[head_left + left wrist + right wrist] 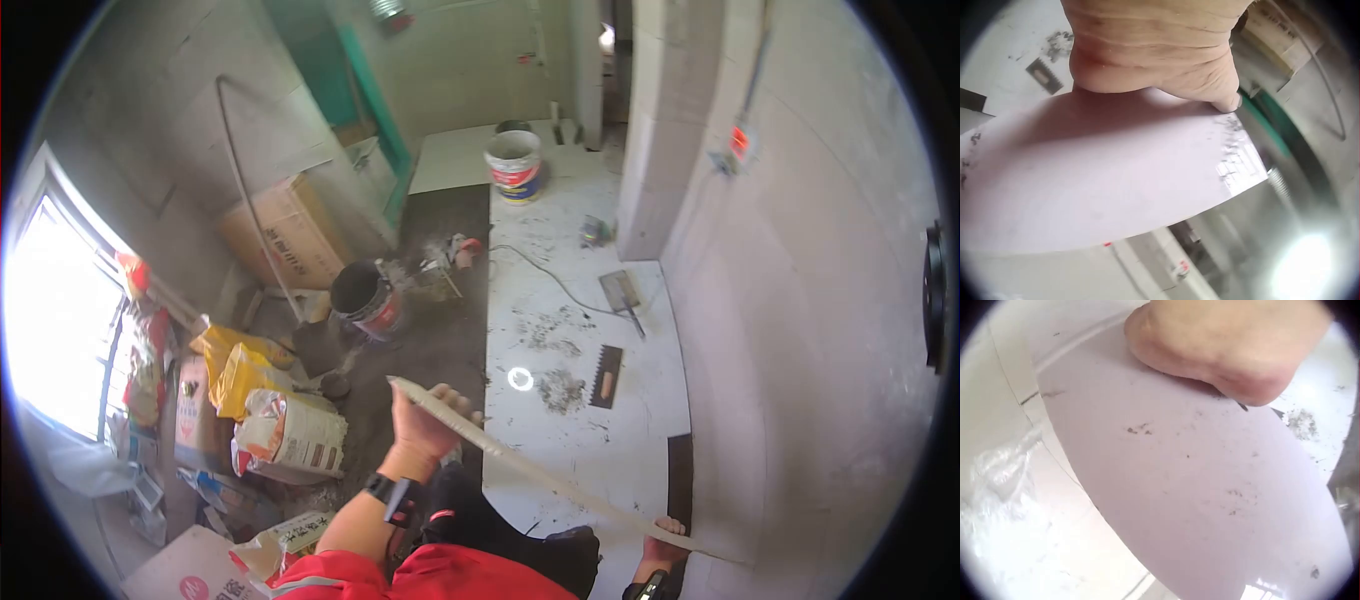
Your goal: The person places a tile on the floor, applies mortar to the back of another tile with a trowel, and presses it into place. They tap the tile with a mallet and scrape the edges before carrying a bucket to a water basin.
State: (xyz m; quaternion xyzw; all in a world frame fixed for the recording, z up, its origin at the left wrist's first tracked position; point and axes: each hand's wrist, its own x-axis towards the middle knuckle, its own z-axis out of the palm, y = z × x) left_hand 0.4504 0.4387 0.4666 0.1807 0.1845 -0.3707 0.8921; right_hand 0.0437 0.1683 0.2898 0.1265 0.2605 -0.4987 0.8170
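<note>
Wall [800, 300] near the tile [560, 480] on right; sacks [290, 432], bucket [366, 296] crowd left; floor [600, 445] between free

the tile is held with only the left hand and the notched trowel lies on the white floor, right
No, both: the head view shows the left hand and the right hand gripping the tile. The notched trowel does lie there.
</note>
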